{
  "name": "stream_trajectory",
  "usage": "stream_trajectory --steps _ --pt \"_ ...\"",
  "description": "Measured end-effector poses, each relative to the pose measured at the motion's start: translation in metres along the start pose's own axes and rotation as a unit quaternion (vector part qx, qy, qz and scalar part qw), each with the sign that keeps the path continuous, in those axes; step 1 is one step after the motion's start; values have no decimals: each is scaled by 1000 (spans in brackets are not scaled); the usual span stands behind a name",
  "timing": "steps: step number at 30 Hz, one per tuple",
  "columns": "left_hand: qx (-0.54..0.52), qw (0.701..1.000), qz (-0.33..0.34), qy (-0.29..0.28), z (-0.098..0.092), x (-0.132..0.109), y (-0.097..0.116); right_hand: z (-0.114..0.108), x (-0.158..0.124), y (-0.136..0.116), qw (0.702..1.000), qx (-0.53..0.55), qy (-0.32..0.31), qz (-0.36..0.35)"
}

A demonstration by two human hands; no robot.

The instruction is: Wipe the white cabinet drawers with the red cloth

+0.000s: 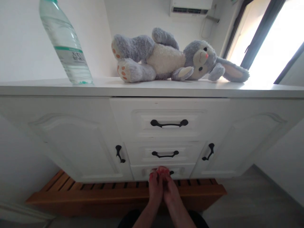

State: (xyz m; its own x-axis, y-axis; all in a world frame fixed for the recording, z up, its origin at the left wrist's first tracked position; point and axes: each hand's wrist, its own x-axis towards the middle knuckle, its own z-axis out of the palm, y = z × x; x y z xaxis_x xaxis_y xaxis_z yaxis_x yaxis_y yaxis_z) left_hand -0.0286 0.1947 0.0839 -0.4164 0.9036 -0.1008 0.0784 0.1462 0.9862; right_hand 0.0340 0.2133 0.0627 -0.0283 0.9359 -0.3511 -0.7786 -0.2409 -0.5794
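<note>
White cabinet fronts fill the view under a white worktop (152, 88). At the left of that worktop stands a clear water bottle (65, 44), its top cut off by the frame. To its right a grey plush rabbit (171, 58) lies on its side, feet left, ears right. Below, three stacked drawers sit between two doors. The bottom drawer handle (169, 172) runs left to right, directly ahead of both hands and almost wholly covered by them. The left hand (155, 186) and right hand (171, 190) are pressed side by side, fingertips on that handle, equally near it. Whether the fingers curl around the handle or only rest on it cannot be told. A wooden slatted platform (95, 193) lies under the cabinet.
</note>
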Motion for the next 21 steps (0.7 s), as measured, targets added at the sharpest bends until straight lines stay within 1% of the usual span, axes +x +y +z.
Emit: stream_trajectory --steps 3,5,7,9,10,12,15,18,21 --pt "-39 997 11 -63 55 -9 7 -38 5 -46 995 2 94 -28" --pt "-77 992 6 -97 83 -12 4 -60 9 -69 986 -74 132 -74" --pt "-116 987 -11 -112 98 -12 -9 -77 13 -79 968 -187 128 -112" --pt "-152 981 -40 -111 100 -9 -29 -89 18 -76 943 -286 103 -139" --pt "-168 978 -59 -109 97 -8 -40 -93 20 -71 931 -320 92 -148" --pt "-197 971 -96 -98 85 -5 -61 -97 24 -54 916 -362 76 -158" --pt "-217 966 -132 -51 54 1 -84 -91 29 -18 911 -380 52 -150" --pt "-205 968 -143 15 10 11 -94 -68 32 27 927 -354 18 -123" --pt "-186 971 -133 66 -37 21 -94 -35 27 68 954 -293 -3 -68"
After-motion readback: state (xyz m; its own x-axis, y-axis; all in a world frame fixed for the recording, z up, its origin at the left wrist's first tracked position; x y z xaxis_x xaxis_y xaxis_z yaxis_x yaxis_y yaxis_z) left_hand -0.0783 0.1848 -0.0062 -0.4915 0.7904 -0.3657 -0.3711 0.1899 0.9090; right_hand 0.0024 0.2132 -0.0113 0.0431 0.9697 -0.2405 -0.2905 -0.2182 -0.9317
